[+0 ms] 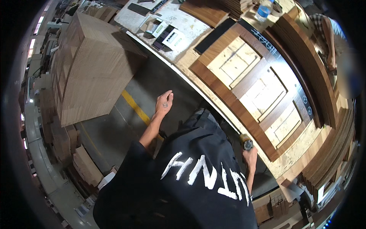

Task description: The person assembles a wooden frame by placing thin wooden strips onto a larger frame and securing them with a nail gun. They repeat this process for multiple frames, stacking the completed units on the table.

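My right hand (250,155) is wrapped round a yellow and dark cordless drill (247,142), held beside the near edge of the workbench. Over the floor to the left, my left hand (163,104) hangs in the air with its fingers curled together; whether anything is inside them is hidden. A brown wooden frame (215,82) with several rectangular openings lies on the bench, its long near rail close to the edge. Pale board shows through the openings. A dark flat strip (215,36) rests against the frame's far left end.
A tall stack of brown boards (95,72) stands on the floor at left, near a yellow floor line (135,107). Small boxes (167,36) and a water bottle (263,11) sit on the bench. Curved-looking stacked wood strips (310,65) line its far side, where another person's arm (329,44) shows.
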### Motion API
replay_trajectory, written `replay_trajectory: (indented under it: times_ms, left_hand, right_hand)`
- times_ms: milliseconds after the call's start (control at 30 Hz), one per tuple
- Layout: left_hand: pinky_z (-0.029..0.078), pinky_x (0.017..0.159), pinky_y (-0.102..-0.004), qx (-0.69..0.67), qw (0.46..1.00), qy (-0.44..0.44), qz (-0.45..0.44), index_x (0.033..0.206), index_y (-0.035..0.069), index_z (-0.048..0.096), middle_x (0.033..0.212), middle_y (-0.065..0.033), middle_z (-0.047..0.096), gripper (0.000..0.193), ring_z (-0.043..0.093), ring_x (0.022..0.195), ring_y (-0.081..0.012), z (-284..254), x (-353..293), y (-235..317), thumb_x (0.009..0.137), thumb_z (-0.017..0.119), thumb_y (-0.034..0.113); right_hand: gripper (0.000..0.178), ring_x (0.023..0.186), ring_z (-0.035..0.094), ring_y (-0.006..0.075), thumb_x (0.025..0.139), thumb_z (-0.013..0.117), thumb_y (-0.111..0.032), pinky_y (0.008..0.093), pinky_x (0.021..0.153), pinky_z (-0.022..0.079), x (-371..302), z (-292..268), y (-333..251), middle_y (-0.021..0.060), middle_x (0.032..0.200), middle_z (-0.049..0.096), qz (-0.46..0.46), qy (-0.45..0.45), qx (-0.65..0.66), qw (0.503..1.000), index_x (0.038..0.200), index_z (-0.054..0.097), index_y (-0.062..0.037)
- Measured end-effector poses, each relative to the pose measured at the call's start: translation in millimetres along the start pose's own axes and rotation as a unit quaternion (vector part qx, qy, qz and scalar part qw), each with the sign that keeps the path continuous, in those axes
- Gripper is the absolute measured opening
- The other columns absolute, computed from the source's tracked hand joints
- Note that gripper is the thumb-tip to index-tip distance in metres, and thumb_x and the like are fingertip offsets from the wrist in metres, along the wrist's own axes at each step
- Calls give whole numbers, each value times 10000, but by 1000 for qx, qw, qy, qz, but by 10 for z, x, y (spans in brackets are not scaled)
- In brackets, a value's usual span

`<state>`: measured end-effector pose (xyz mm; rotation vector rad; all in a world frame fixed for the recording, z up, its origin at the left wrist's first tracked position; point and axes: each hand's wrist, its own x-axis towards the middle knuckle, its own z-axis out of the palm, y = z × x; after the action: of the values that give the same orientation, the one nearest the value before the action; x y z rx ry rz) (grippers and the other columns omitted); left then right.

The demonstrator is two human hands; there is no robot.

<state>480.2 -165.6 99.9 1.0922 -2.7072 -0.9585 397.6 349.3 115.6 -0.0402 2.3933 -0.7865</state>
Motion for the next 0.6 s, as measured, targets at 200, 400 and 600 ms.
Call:
replay_trajectory:
  times_ms: [200,400,600]
  left_hand:
    - [530,953,-444,-55,994,-42,86,1218,-20,664,1154,-208,704,367,657,1083,-403,-58,890,386,970,644,250]
    - [283,1189,-501,59,971,-86,213,1488,41,482,1571,-201,386,712,347,1452,-387,228,1845,558,927,710,416]
    - [73,1265,-525,94,927,-187,312,1613,76,272,1698,-182,146,1017,97,1574,-343,443,2296,475,858,711,597]
  right_hand:
    - [333,956,704,450,743,696,-37,466,849,543,65,44,-560,283,932,726,14,0,40,999,1059,703,69]
    - [339,876,748,321,832,793,-190,385,767,557,679,160,-2021,211,917,752,-17,-12,72,997,1065,706,41]
    - [345,845,742,270,847,794,-211,359,772,559,1411,472,-3073,184,937,758,-72,3,59,996,1100,717,10]
